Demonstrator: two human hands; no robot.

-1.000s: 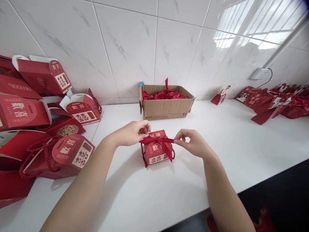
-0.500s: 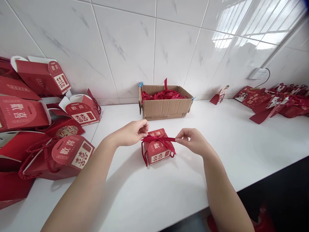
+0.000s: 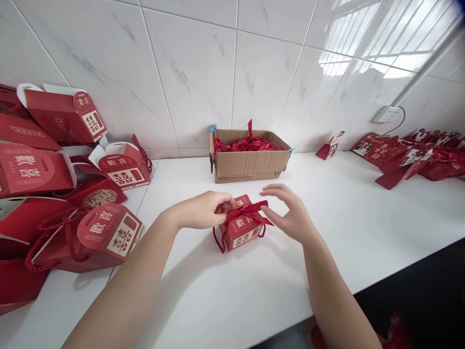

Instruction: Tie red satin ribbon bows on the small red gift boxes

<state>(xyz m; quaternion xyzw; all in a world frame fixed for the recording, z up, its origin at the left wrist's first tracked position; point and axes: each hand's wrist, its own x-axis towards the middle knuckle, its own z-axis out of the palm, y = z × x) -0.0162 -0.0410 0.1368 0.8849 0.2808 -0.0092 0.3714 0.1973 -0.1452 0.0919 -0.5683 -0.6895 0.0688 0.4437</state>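
A small red gift box (image 3: 241, 239) with gold-white characters stands upright on the white table, a red cord hanging at each side. Across its top lies a knotted red ribbon (image 3: 250, 210), one end sticking out to the right. My left hand (image 3: 214, 209) is at the box's upper left, its fingers closed on the ribbon's left part. Beside the ribbon's right end is my right hand (image 3: 285, 213), with thumb and fingers spread and nothing held between them.
Behind the gift box, a cardboard box (image 3: 250, 166) full of red ribbons stands against the tiled wall. Stacked red gift boxes (image 3: 96, 228) fill the left side. On the right are a small triangular box (image 3: 330, 145) and a pile of red boxes and ribbons (image 3: 410, 155).
My right hand has let go of the ribbon's right end and opened. My left hand has shifted slightly right and down, and the gift box sits a little farther right.
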